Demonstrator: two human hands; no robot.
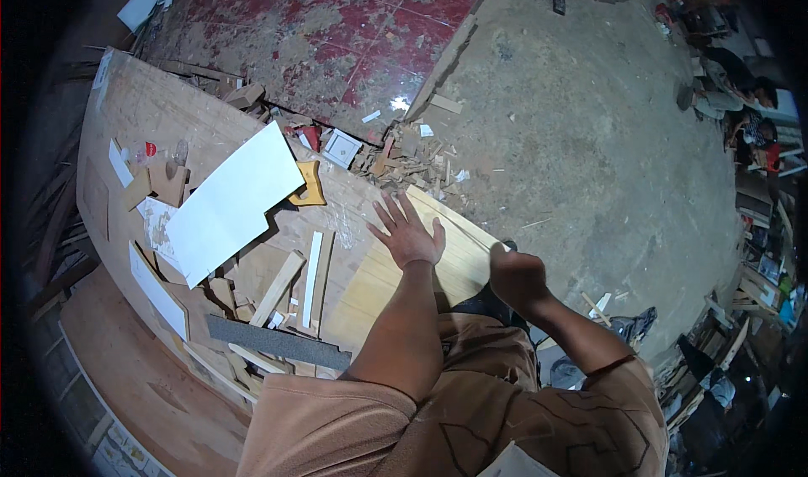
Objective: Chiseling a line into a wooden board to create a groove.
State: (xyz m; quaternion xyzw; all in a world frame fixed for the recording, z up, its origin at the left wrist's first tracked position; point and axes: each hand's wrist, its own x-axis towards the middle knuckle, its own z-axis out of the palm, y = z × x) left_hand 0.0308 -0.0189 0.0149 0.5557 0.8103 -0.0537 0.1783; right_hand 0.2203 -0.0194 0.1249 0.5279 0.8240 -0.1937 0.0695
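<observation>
Head view: left hand [410,234] lies spread flat on the pale plank [396,279]; right hand [518,277], fisted at its edge, might let it slide.

A pale yellow wooden board [429,266], long and flat with fine straight grain, lies on the table, running slantwise from the table's far edge toward the person. The left hand [410,234] rests spread flat on its upper end; its right edge overhangs the floor.
</observation>
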